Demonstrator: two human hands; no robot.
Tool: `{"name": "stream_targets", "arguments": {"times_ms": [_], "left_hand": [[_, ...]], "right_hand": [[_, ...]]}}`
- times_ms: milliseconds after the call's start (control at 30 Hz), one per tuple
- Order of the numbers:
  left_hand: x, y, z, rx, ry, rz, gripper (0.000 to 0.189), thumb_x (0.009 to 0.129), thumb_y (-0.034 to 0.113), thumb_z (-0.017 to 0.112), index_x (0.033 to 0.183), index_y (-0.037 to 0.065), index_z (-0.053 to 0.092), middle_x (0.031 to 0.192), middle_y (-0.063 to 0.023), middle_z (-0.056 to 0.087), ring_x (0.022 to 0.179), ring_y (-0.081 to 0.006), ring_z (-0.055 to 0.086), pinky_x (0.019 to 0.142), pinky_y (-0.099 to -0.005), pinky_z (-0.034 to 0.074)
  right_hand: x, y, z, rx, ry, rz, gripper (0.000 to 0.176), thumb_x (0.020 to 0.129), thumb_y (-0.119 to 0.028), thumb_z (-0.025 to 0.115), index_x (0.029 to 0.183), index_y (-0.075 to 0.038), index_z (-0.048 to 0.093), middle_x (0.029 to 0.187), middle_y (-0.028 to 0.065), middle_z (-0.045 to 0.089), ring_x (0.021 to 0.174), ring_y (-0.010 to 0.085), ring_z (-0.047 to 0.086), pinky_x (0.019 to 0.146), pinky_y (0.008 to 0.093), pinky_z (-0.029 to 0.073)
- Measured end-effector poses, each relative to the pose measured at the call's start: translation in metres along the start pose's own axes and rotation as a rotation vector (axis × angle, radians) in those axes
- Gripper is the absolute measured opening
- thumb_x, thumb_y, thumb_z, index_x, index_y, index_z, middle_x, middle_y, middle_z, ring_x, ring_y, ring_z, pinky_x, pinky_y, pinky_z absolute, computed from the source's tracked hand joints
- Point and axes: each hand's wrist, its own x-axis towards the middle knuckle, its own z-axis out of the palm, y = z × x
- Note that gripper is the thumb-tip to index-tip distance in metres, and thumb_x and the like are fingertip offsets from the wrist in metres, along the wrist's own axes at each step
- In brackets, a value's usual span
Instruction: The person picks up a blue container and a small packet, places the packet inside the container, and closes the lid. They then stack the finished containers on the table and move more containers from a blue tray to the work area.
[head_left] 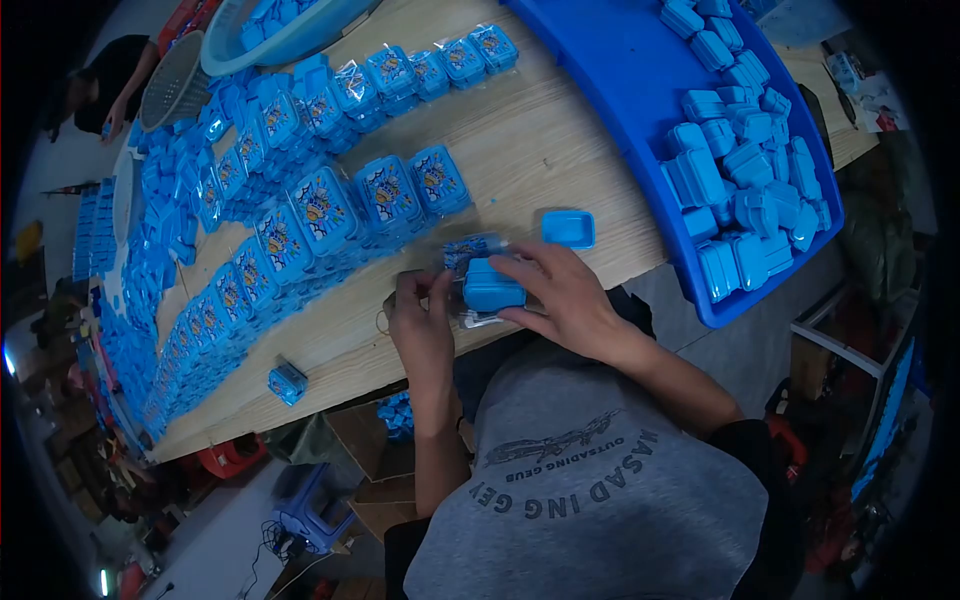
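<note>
From my end, my right hand is part-open, thumb and fingers spanning the blue box; my left hand, fingers curled, pinches clear film beside it. A shallow blue piece lies just beyond my right hand.

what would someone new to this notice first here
Most striking are the stacked rows of blue picture-topped boxes across the wooden table, and the big blue tray at the right, heaped with plain blue boxes. Nearer, two hands meet around one blue box at the table's edge.
</note>
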Motion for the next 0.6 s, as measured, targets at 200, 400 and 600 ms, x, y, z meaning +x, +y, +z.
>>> {"name": "stream_targets", "arguments": {"times_ms": [200,400,600], "left_hand": [[0.006,0.003,-0.001,-0.34,-0.247,-0.227,0.016,0.087,0.016,0.057,0.089,0.0,0.058,0.075,-0.0031,0.06,0.066,-0.0085,0.053,0.06,-0.0225,0.042],[0.005,-0.001,-0.013,-0.6,-0.3,-0.334,0.017,0.087,0.017,0.056,0.09,0.001,0.058,0.082,-0.0047,0.062,0.076,-0.01,0.055,0.074,-0.0254,0.042],[-0.007,0.021,-0.043,-0.981,-0.227,-0.334,0.01,0.088,0.012,0.053,0.09,0.003,0.054,0.078,0.0006,0.057,0.071,-0.0031,0.046,0.067,-0.0181,0.035]], "right_hand": [[-0.001,0.005,0.011,-0.033,-0.035,0.1,0.059,0.072,-0.026,0.068,0.124,-0.01,0.044,0.111,0.0147,0.049,0.096,0.0303,0.051,0.076,0.0383,0.043],[0.005,0.006,0.0,0.016,0.073,0.066,0.06,0.072,-0.017,0.071,0.124,-0.006,0.042,0.103,0.0121,0.055,0.087,0.0277,0.054,0.075,0.0345,0.044],[0.006,-0.016,-0.045,0.488,0.124,0.26,0.05,0.069,-0.011,0.072,0.114,-0.006,0.049,0.102,0.0109,0.055,0.092,0.0237,0.054,0.08,0.0321,0.044]]}}
